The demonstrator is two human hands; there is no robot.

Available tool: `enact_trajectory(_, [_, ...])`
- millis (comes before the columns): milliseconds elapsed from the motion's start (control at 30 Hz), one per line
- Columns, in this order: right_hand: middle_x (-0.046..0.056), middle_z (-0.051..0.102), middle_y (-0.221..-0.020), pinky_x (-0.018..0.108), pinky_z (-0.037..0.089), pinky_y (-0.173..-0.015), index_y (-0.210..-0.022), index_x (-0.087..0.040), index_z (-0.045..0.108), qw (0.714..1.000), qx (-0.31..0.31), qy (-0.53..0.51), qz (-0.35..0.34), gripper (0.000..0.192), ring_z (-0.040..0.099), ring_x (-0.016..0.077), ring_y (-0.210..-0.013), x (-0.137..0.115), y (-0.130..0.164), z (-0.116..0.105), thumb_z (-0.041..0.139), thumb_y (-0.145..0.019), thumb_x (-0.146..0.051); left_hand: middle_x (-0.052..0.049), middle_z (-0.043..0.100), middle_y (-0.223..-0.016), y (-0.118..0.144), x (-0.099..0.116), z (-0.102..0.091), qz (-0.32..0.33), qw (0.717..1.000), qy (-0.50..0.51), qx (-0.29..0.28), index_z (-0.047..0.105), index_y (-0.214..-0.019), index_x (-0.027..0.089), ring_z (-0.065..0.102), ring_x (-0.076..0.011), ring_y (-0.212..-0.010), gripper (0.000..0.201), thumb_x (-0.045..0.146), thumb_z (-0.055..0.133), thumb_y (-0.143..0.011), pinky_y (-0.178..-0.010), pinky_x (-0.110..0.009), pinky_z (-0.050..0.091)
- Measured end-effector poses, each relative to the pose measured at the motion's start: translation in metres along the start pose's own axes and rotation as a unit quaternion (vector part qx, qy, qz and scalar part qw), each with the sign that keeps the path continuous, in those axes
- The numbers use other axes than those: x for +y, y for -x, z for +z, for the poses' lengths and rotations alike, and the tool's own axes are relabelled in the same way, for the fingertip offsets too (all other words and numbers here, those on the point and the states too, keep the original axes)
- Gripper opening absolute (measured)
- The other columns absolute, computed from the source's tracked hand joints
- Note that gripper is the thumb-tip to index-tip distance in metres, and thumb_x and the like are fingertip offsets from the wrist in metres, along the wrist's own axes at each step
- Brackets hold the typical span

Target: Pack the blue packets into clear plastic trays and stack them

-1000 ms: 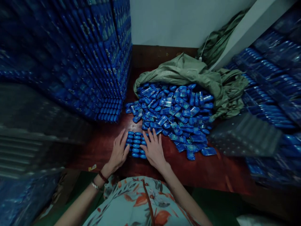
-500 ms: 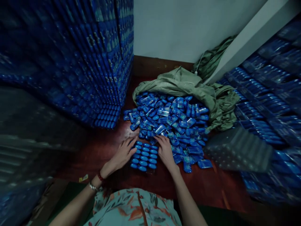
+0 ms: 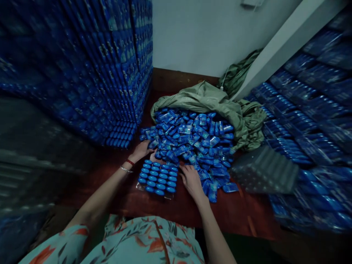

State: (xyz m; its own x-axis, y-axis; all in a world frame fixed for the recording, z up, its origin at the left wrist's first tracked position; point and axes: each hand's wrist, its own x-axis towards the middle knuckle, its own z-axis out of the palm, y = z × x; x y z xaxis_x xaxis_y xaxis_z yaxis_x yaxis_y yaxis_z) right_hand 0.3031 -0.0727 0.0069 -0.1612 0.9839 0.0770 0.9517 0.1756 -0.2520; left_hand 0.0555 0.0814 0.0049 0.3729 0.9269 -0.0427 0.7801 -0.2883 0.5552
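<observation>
On the red surface in front of me, blue oval-ended packets (image 3: 157, 178) stand in close rows in a clear tray (image 3: 168, 196). Behind them spreads a loose heap of shiny blue packets (image 3: 192, 135). My left hand (image 3: 141, 151) reaches to the heap's near left edge, thumb and fingers apart beside a packet; some fingertips are hard to make out. Close to the right side of the rows is my right hand (image 3: 190, 178), its fingers loosely bent and apart, with nothing visible in them.
A green sack (image 3: 205, 96) lies open behind the heap. Tall stacks of blue packs (image 3: 121, 73) rise on the left, and more packs (image 3: 286, 135) are piled on the right. Clear empty trays (image 3: 265, 172) are nested at the right. A white post (image 3: 277, 40) slants at the back.
My left hand has left the side of the rows and moved forward and left to the heap. The rows have grown by a column on the left. My right hand stays close by.
</observation>
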Motion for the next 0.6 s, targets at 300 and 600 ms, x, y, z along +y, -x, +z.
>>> enact_trajectory(300, [0.01,0.053,-0.124,0.039,0.041,-0.084,-0.123,-0.023,0.056,0.999,-0.015,0.017,-0.045,0.046,0.049,0.0252,-0.107,-0.004,-0.027,0.004,0.041,-0.082,-0.006,-0.007,0.062,-0.091,0.106,-0.022,-0.018,-0.08,0.982,0.114,0.127,0.057,-0.095,0.015,0.059,-0.0195,-0.083,0.029,0.039,0.046,-0.086,-0.079,-0.033,0.049])
enact_trajectory(600, [0.011,0.062,-0.107,0.038,0.046,-0.082,-0.122,-0.016,0.049,0.986,0.042,-0.162,0.016,0.035,0.058,0.0239,-0.096,0.009,-0.019,-0.008,0.043,-0.088,-0.026,-0.004,0.061,-0.088,0.23,-0.006,-0.021,-0.081,0.973,0.118,0.183,0.057,-0.096,0.018,0.06,-0.018,-0.081,0.023,0.038,0.054,-0.085,-0.072,-0.029,0.051])
